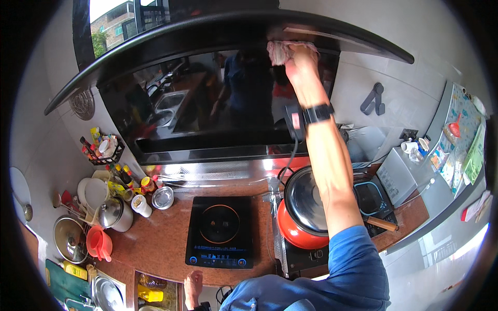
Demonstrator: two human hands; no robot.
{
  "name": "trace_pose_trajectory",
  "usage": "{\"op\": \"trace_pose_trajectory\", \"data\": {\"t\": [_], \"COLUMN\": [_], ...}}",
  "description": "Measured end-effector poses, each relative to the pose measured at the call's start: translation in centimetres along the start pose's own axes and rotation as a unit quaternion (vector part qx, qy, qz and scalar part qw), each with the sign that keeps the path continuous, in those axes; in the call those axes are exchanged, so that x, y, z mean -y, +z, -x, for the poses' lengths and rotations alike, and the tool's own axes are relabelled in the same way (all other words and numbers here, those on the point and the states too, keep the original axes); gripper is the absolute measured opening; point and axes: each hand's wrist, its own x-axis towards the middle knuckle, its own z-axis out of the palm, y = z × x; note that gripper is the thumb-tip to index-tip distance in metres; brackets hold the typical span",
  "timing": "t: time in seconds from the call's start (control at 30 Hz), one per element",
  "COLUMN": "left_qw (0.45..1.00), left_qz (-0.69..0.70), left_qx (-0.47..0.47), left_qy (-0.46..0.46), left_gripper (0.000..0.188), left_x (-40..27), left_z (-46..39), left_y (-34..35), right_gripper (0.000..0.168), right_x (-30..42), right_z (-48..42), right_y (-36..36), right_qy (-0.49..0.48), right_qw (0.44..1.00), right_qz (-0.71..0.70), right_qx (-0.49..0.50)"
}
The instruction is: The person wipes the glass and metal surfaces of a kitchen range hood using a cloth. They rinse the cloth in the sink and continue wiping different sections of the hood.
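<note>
My right hand (305,58) is raised at the range hood, its fingers closed over a pinkish-white cloth (277,53). The cloth is pressed against the hood's black surface, just under the curved top edge (233,24). Below it spans the hood's glossy black panel (194,112), which mirrors the room. Down at the counter's front edge, my left hand (193,287) hangs low, nearest to the black induction cooktop (220,233); its fingers are partly curled and I cannot see anything in them. Under my right forearm sits a red pot (290,229) with a lid (305,194).
Left on the counter (159,241) stand a lidded steel pot (116,214), sauce bottles (124,175), a white jar (141,206) and a red plastic colander (99,243). To the right are a wooden handle (383,223) and a grey perforated box (397,175). An open drawer (157,291) lies below.
</note>
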Motion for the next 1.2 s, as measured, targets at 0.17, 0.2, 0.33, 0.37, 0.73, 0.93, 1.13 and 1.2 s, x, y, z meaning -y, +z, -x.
{"op": "trace_pose_trajectory", "data": {"t": [0.17, 0.2, 0.33, 0.37, 0.73, 0.93, 1.13, 1.2], "left_qw": [0.999, 0.998, 0.999, 0.999, 0.998, 0.996, 0.996, 0.997], "left_qz": [-0.025, -0.033, -0.017, -0.011, 0.050, -0.075, -0.044, -0.048], "left_qx": [0.034, 0.041, 0.018, 0.018, 0.001, 0.025, 0.017, 0.019], "left_qy": [-0.027, -0.019, 0.023, 0.027, 0.027, 0.040, 0.071, 0.062], "left_gripper": [0.016, 0.015, 0.015, 0.015, 0.015, 0.015, 0.012, 0.012], "left_x": [-0.7, -0.8, -0.5, -0.8, 2.6, 2.4, 2.4, 3.1], "left_z": [0.0, -0.3, -1.8, -1.9, -0.3, -1.1, -2.8, -2.4], "left_y": [-0.3, -0.5, 0.1, 0.2, 1.2, 1.0, 1.8, 1.8], "right_gripper": [0.018, 0.018, 0.015, 0.015, 0.016, 0.019, 0.013, 0.005], "right_x": [7.2, 7.6, 4.6, 2.9, 5.6, 7.6, 4.6, 4.1], "right_z": [8.8, 8.8, 3.5, 0.9, 2.5, 2.2, -7.7, -7.1], "right_y": [0.8, 0.5, -2.5, -3.8, -3.5, -5.1, -9.1, -8.2], "right_qy": [-0.037, -0.028, 0.012, 0.019, -0.083, -0.156, -0.015, -0.034], "right_qw": [0.992, 0.991, 0.992, 0.993, 0.997, 0.986, 0.995, 0.991], "right_qz": [-0.087, -0.093, -0.102, -0.098, -0.008, 0.030, -0.017, -0.019], "right_qx": [0.088, 0.090, 0.068, 0.055, 0.007, 0.054, -0.102, -0.126]}}
